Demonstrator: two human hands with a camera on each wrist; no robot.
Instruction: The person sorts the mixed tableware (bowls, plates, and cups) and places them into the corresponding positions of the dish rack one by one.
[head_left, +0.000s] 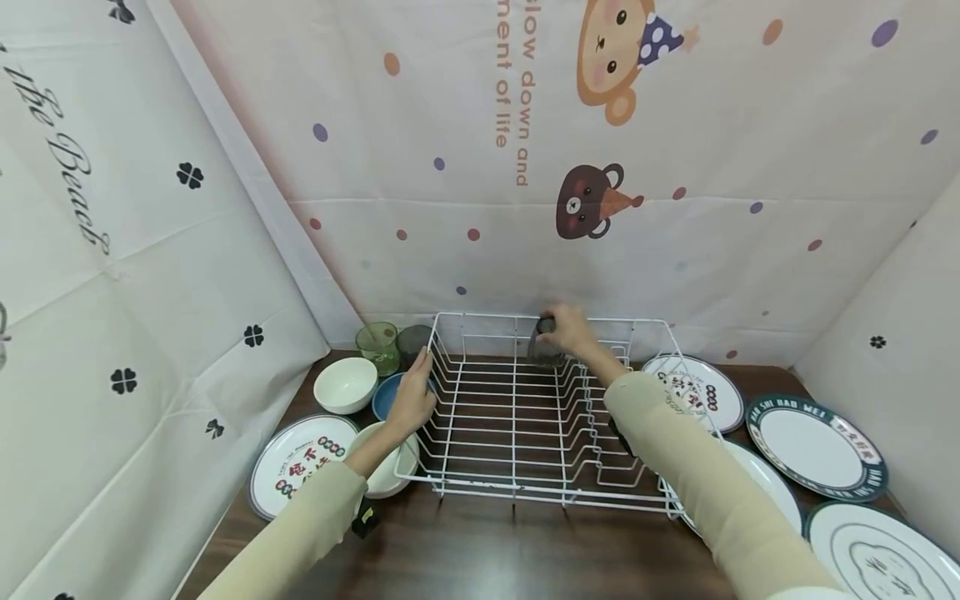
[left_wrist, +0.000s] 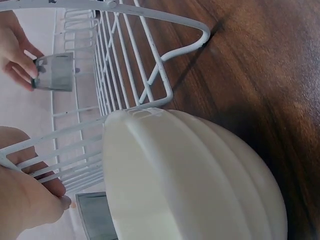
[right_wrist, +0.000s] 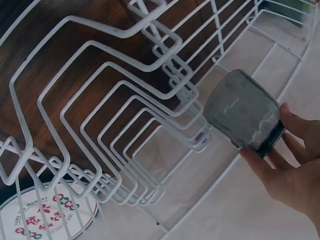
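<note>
My right hand (head_left: 572,332) pinches a grey glass (right_wrist: 242,112) by its base, with fingers and thumb on either side. The glass is mouth down, within the back part of a white wire dish rack (head_left: 513,483). My left hand (head_left: 412,402) holds the left side of that rack; its fingers pass behind the side wires in the left wrist view. Just below this hand sits a cream bowl (left_wrist: 200,175), close against the rack. A blue bowl (head_left: 385,396) is partly hidden by the left hand.
Left of the rack are a green glass (head_left: 378,346), another grey glass (head_left: 412,342), a white bowl (head_left: 345,385) and a printed plate (head_left: 303,458). Several plates lie to the right, including a green-rimmed plate (head_left: 817,446). Cloth-covered walls (head_left: 480,250) enclose the dark wooden table (head_left: 465,550).
</note>
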